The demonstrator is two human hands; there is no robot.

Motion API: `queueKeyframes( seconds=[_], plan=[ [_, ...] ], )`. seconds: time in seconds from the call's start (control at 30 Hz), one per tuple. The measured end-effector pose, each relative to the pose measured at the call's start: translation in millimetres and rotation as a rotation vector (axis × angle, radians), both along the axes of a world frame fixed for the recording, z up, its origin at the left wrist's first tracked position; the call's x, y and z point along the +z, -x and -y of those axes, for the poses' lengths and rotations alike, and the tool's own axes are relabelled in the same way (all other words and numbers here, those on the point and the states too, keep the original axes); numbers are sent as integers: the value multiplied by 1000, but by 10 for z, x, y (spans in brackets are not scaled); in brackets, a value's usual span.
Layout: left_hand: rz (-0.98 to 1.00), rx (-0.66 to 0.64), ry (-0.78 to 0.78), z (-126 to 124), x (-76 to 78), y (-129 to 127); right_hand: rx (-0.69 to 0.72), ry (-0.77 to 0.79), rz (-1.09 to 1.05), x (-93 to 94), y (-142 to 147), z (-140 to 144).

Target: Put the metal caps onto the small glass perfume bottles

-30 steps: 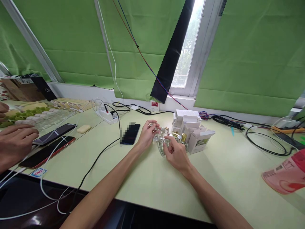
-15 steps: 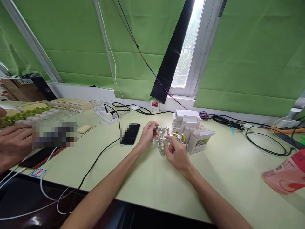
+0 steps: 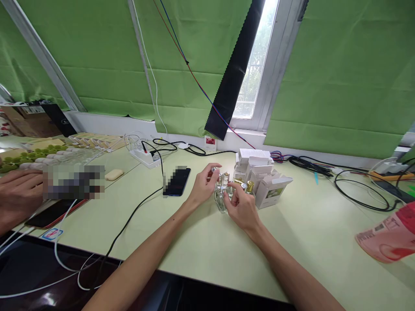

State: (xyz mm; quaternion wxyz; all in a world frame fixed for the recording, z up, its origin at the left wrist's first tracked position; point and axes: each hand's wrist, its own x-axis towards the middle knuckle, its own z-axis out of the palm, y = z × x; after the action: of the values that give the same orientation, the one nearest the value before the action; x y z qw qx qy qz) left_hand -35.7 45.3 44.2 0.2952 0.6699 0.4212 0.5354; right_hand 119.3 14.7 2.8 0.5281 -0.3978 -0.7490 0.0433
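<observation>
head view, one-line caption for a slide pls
Left hand and right hand meet on a clear glass bottle beside white cartons on a pale green table.

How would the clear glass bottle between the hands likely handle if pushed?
The glass bottle looks rigid, smooth, so probably slippery and breakable. Standing upright, it might tip against the neighbouring small bottles. Both hands, left hand and right hand, steady it.

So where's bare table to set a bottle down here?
Bare table lies between the white boxes, the black cable loop and the pink packet. It is crowded where both hands meet the glass bottles.
</observation>
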Motion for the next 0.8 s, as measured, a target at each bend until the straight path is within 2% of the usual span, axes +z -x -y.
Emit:
queueKeyframes(
  seconds=[0.13,0.5,0.8],
  plan=[
    [-112,84,-103,45,-4,-19,2,12,-9,-17,-1,-10],
    [-244,140,-226,78,-33,-42,9,30,-22,-23,-3,-10],
    [-287,115,-409,97,-178,17,-26,-36,-53,-29,-11,-15]
  ],
)
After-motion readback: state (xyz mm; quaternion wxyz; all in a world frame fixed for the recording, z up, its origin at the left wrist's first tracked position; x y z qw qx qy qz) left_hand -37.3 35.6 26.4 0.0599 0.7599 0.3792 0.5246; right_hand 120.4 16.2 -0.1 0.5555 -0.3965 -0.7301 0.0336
